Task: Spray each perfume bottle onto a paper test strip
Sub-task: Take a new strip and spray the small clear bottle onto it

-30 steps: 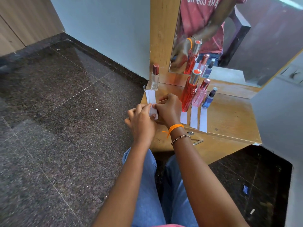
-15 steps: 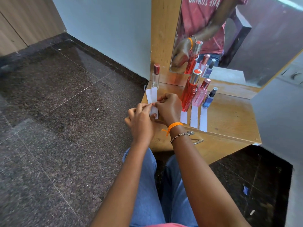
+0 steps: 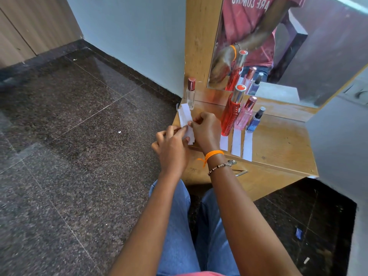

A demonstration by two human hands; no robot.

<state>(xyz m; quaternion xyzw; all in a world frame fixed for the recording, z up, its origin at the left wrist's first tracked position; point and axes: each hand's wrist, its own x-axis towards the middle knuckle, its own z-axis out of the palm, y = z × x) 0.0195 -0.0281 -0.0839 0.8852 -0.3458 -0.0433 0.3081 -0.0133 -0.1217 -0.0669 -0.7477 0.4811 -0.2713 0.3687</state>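
Raised higher: thin white paper strips

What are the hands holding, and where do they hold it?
Both the left hand and right hand pinch the white paper strips near their lower end.

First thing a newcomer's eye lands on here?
Probably both hands, left hand and right hand, pinching a bunch of white paper strips at the wooden table's left edge. Next, the tall red bottle beside a pink bottle and blue bottle, each with a strip laid in front.
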